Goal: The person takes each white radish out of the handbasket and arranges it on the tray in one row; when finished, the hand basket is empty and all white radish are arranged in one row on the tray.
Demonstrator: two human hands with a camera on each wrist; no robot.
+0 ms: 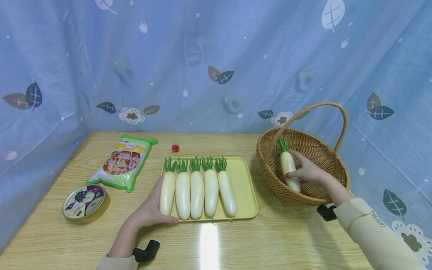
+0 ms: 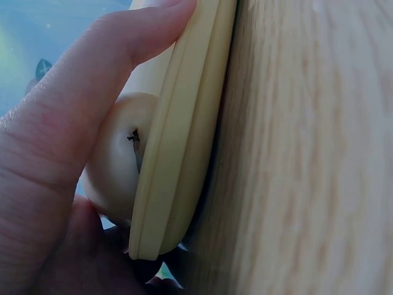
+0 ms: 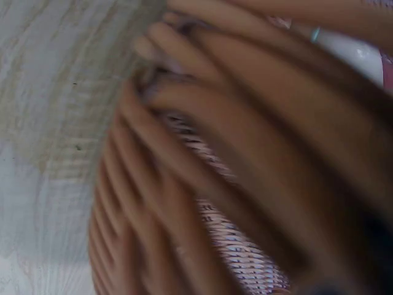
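Several white radishes (image 1: 197,191) with green tops lie side by side on a pale yellow tray (image 1: 244,187) in the head view. My left hand (image 1: 152,208) holds the tray's front left corner, its thumb along the front rim and its fingers beside the leftmost radish (image 2: 113,172). My right hand (image 1: 308,170) grips another white radish (image 1: 288,165) inside a brown wicker basket (image 1: 275,183), the green top pointing to the back. In the right wrist view, blurred wicker (image 3: 159,203) covers most of the frame and hides the fingers.
A green-edged food bag (image 1: 123,163) lies at the back left, with a round tin (image 1: 84,202) in front of it. Behind the tray sits a small red object (image 1: 175,148). The basket's tall handle (image 1: 342,116) arches up near the blue curtain (image 1: 189,101).
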